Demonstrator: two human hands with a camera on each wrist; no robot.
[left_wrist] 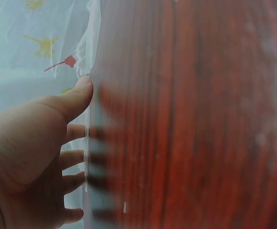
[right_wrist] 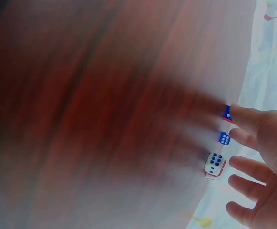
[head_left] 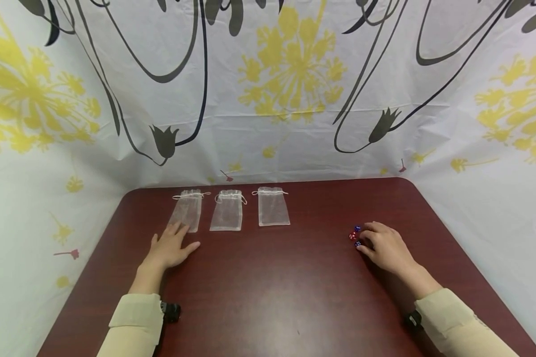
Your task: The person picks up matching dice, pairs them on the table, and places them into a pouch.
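My left hand (head_left: 166, 252) lies with spread fingers at the lower end of the leftmost sheer drawstring bag (head_left: 188, 208), its fingertips touching it. A middle bag (head_left: 226, 216) and a right bag (head_left: 273, 209) lie flat beside it. At the right, my right hand (head_left: 386, 248) bends loosely around a small group of dice: a blue die (head_left: 358, 228), a red die (head_left: 352, 236) and another blue die (head_left: 358, 244). In the right wrist view the thumb touches one blue die (right_wrist: 227, 112), and a white die with blue pips (right_wrist: 215, 163) sits near the other fingers.
A dark red wooden table (head_left: 268, 277) carries everything. White cloth (head_left: 268, 148) with yellow and grey flower prints hangs behind it and along both sides. Black wrist devices show at the left cuff (head_left: 136, 307) and right cuff (head_left: 444, 310).
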